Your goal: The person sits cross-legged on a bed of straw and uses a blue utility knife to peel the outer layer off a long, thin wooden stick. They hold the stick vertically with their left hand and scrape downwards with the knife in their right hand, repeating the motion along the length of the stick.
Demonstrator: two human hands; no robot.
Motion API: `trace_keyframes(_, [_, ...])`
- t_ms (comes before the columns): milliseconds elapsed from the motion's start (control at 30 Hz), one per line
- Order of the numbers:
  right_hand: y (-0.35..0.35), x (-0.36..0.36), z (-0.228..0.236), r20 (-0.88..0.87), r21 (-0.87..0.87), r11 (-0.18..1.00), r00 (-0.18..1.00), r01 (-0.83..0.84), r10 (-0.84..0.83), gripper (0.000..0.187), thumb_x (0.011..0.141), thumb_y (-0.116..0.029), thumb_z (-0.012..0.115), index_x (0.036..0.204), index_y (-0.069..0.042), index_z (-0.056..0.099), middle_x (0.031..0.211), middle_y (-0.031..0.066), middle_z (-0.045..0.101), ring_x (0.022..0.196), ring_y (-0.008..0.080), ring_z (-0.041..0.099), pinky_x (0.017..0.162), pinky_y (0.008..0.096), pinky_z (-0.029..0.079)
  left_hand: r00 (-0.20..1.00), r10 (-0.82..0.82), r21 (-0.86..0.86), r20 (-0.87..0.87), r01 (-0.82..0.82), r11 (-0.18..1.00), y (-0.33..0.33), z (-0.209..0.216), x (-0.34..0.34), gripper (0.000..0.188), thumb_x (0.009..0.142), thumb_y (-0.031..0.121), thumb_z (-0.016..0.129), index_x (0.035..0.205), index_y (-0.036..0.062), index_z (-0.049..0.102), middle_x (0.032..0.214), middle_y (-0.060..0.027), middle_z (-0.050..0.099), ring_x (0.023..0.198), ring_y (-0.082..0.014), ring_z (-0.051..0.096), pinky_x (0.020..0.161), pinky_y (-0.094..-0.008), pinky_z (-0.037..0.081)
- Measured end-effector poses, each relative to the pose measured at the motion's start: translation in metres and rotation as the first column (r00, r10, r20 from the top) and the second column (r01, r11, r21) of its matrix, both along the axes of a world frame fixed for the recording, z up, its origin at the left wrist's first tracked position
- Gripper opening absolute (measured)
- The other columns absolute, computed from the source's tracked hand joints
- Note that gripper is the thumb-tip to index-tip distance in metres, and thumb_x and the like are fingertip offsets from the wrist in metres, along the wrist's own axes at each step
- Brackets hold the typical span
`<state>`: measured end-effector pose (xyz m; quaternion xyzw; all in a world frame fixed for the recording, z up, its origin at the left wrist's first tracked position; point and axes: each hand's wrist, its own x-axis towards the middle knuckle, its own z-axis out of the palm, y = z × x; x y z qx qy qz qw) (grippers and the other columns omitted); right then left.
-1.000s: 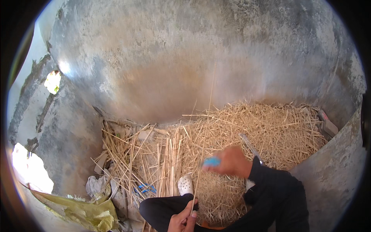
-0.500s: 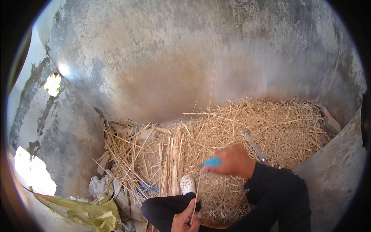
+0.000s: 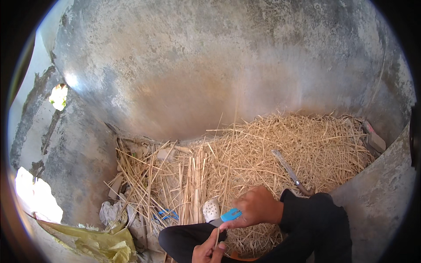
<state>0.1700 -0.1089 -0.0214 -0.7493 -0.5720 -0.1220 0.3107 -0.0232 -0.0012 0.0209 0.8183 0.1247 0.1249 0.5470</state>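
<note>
As seen in head view, pinching thin strip (image 3: 217, 237) in left-hand grip (image 3: 207, 253), with thumb closed against fingers; clutching blue-handled knife (image 3: 231, 215) in right-hand grip (image 3: 258, 206), curled tight, with blade (image 3: 215, 222) by strip.

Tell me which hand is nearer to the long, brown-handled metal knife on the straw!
Right. The right hand is below and left of the long, brown-handled metal knife, not touching it. The left hand is farther away, lower left, near the picture's bottom edge.
</note>
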Motion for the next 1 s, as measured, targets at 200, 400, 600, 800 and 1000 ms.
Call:
trace_keyframes(200, [-0.004,0.048,0.002,-0.120,-0.205,0.952,0.959,0.228,-0.256,0.077,0.077,-0.080,0.042,0.053,-0.009,0.062,0.043,0.0076,0.051,0.038,0.0234,0.055,0.036,0.0345,0.041,0.985,0.000,-0.013,-0.170,-0.002,1.000,-0.004,0.015,-0.007,0.039,0.095,0.017,0.054,0.128,-0.0029,0.051,0.064,0.0032,0.043,0.058,-0.0054,0.032,0.049,-0.0225,0.029])
trace_keyframes(400, [0.001,0.023,0.002,0.063,0.002,0.998,0.996,0.061,-0.061,0.072,0.072,-0.078,0.052,0.044,-0.011,0.053,0.040,0.0045,0.046,0.032,0.0171,0.048,0.034,0.0298,0.035,0.985,0.083,0.128,-0.151,-0.064,0.990,-0.001,0.015,-0.005,0.037,0.094,0.015,0.052,0.126,-0.0052,0.051,0.059,-0.0074,0.044,0.053,-0.0101,0.038,0.049,-0.0281,0.035])
trace_keyframes(600, [0.008,0.031,-0.001,0.128,0.081,0.991,0.985,0.104,-0.114,0.075,0.067,-0.081,0.054,0.045,-0.009,0.052,0.039,0.0050,0.047,0.031,0.0173,0.046,0.034,0.0299,0.035,0.989,0.063,0.172,-0.133,-0.039,0.984,-0.001,0.021,0.000,0.036,0.095,0.013,0.048,0.125,-0.0055,0.050,0.060,-0.0161,0.041,0.052,-0.0147,0.043,0.051,-0.0322,0.040])
trace_keyframes(800, [0.010,0.040,-0.007,0.172,0.116,0.987,0.977,0.106,-0.126,0.075,0.069,-0.082,0.051,0.044,-0.010,0.053,0.038,0.0052,0.047,0.031,0.0186,0.048,0.034,0.0303,0.036,0.987,0.023,0.149,-0.157,0.001,0.989,0.003,0.017,0.001,0.036,0.095,0.014,0.048,0.126,-0.0040,0.050,0.061,-0.0126,0.038,0.054,-0.0109,0.038,0.049,-0.0293,0.036])
trace_keyframes(1000, [-0.005,0.093,-0.023,-0.056,-0.114,0.926,0.928,0.361,-0.369,0.079,0.072,-0.084,0.043,0.049,-0.010,0.059,0.038,0.0042,0.046,0.032,0.0174,0.047,0.035,0.0327,0.038,0.967,0.008,0.028,-0.255,-0.001,1.000,-0.001,0.021,-0.009,0.036,0.096,0.016,0.050,0.125,-0.0052,0.050,0.063,-0.0053,0.032,0.057,-0.0074,0.032,0.048,-0.0273,0.031])
